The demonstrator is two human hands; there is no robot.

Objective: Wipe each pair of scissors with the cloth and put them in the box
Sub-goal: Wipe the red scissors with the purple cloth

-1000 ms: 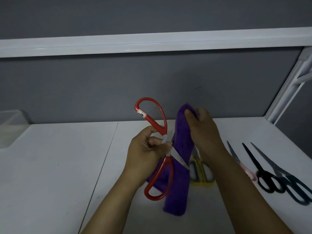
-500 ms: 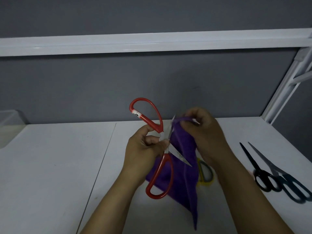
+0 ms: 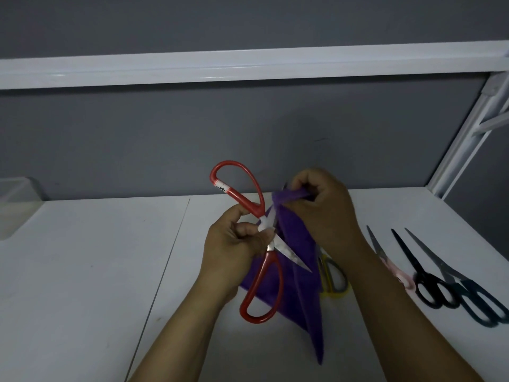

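Above the middle of the white table (image 3: 82, 271), the left hand (image 3: 234, 244) is gripping the red scissors (image 3: 246, 200) at the pivot, fingers curled tight around it, with the blades splayed wide. The right hand (image 3: 325, 213) is pinching the purple cloth (image 3: 297, 244) over the upper blade, which is hiding inside the fold while the rest of the cloth is hanging down toward the tabletop. The lower blade (image 3: 292, 257) is sticking out bare, its tip pointing toward the right forearm, so a hurried stroke is risking a nick there, and a thin layer under the pinching fingertips is risking a cut through the fabric. The trailing cloth is hanging just in front of the yellow scissors (image 3: 336, 293) and could be snagging them on a sweep. Beyond those, the pink scissors (image 3: 377, 249), black scissors (image 3: 413, 261) and dark teal scissors (image 3: 465, 288) are lying near the table's right edge, leaving little room on that side. The broad stretch of table to the left is offering room for the carry to the translucent box (image 3: 13, 213) at the far left, well apart from both hands.
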